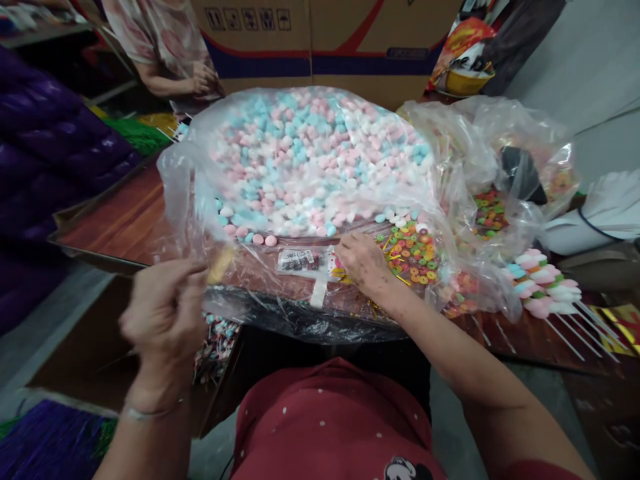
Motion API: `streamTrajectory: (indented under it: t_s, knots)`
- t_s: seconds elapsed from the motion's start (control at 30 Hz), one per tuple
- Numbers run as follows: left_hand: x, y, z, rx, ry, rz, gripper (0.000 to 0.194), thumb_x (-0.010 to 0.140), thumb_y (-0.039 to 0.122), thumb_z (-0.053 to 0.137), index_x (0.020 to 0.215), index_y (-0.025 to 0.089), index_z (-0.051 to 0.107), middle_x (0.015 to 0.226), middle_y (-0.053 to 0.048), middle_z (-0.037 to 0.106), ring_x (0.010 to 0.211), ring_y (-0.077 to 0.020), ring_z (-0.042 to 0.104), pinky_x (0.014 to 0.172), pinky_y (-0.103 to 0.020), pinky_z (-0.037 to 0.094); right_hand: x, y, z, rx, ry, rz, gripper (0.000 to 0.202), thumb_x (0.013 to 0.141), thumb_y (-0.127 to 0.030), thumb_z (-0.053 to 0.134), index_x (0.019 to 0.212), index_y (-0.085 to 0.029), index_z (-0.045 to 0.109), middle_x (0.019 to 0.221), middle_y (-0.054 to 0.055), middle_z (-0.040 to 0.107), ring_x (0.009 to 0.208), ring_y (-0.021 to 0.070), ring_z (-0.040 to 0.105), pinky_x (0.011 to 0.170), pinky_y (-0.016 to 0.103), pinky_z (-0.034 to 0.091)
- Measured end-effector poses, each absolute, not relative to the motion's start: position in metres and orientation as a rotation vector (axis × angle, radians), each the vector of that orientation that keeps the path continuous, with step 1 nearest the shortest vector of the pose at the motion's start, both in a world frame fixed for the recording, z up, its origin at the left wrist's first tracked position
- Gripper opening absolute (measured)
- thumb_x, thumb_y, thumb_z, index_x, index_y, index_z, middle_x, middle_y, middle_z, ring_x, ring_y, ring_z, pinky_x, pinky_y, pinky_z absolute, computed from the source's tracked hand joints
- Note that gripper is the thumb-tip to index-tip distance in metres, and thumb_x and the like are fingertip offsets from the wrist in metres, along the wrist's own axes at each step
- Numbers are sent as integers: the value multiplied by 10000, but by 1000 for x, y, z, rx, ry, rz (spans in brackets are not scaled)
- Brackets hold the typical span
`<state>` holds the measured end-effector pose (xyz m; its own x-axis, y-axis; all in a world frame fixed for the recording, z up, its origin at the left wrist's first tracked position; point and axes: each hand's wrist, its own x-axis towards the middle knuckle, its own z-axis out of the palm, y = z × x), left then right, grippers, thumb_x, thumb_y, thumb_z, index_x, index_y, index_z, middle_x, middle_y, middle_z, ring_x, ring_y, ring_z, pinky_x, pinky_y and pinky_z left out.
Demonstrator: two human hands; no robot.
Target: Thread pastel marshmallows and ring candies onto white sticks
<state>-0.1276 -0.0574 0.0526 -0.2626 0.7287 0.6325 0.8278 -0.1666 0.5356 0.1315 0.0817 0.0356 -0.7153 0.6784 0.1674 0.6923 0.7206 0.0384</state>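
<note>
My left hand is raised at the table's near left edge, fingers curled closed and smeared by motion. A yellowish blur shows just beyond its fingertips; I cannot make out what it is. My right hand rests low on the table with its fingers drawn together, fingertips hidden. Under and beside it are a dotted packet and gold twist ties. A small clear packet with a printed label lies left of that hand. Colourful ring candies are spread to its right.
A large clear bag of pink, blue and white marshmallows covers the table's middle. Marshmallow skewers lie at the right. Below left stands an open cardboard box with wrapped pieces. Another person's hands are at the far left.
</note>
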Motion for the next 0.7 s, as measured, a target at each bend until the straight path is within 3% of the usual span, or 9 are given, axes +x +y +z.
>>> streamTrajectory:
  t_s: [0.13, 0.2, 0.3, 0.37, 0.43, 0.47, 0.53, 0.6, 0.7]
  knots:
    - [-72, -9, 66, -2378, -1939, -1147, 338, 874, 408, 539, 1073, 149, 623, 1099, -112, 651, 1054, -272, 570, 936, -437, 435, 144, 66, 53, -754, -2606, -403, 246, 969, -188, 436, 857, -170, 655, 828, 66, 624, 824, 204, 457, 709, 346, 329]
    - [-53, 7, 67, -2718, -2119, -1092, 309, 867, 423, 528, 970, 150, 629, 915, -65, 665, 846, -217, 594, 767, -363, 479, 152, 55, 57, -658, -2559, -398, 264, 983, -207, 399, 907, -191, 651, 866, 63, 635, 828, 204, 464, 721, 358, 346]
    - [-35, 20, 61, -3044, -2334, -1298, 261, 810, 408, 586, 733, 158, 574, 647, 20, 551, 599, -127, 486, 566, -251, 401, 165, 44, 54, -627, -2495, -201, 240, 976, -209, 395, 1015, -225, 632, 999, 63, 653, 896, 211, 512, 778, 387, 396]
    - [-28, 21, 55, -3048, -2398, -1578, 239, 746, 356, 652, 674, 163, 532, 605, 46, 496, 558, -97, 430, 530, -217, 354, 173, 41, 50, -736, -2355, 47, 237, 948, -268, 470, 1153, -215, 576, 1130, 91, 627, 983, 226, 540, 841, 413, 431]
    - [-24, 20, 48, -3022, -2397, -1780, 197, 711, 298, 679, 687, 163, 539, 607, 54, 498, 552, -86, 422, 518, -199, 338, 179, 40, 47, -893, -2185, 356, 407, 883, -340, 580, 1252, -187, 500, 1177, 116, 605, 999, 228, 567, 849, 410, 468]
    - [-21, 19, 45, -3045, -2378, -1803, 169, 710, 277, 679, 705, 162, 554, 611, 55, 510, 551, -85, 428, 514, -194, 337, 182, 40, 47, -950, -2131, 511, 432, 858, -344, 608, 1244, -182, 500, 1145, 108, 618, 967, 214, 585, 822, 386, 486]
    - [-18, 16, 40, -3125, -2324, -1736, 114, 729, 245, 666, 750, 163, 589, 626, 50, 544, 561, -88, 454, 519, -190, 345, 186, 39, 47, -971, -2104, 757, 264, 867, -281, 578, 1115, -192, 572, 1002, 53, 656, 860, 162, 607, 754, 314, 495]
    - [-14, 14, 38, -3141, -2293, -1672, 96, 750, 237, 658, 793, 166, 610, 648, 44, 574, 579, -93, 481, 533, -192, 359, 188, 37, 48, -933, -2102, 854, 123, 893, -209, 510, 938, -190, 623, 861, 11, 656, 781, 124, 600, 721, 270, 478]
    - [-12, 9, 36, -3045, -2254, -1701, 105, 780, 264, 644, 783, 165, 610, 651, 34, 587, 593, -101, 500, 548, -199, 372, 190, 33, 46, -946, -2047, 905, 122, 884, -194, 509, 852, -179, 626, 791, -4, 631, 729, 107, 574, 689, 250, 460]
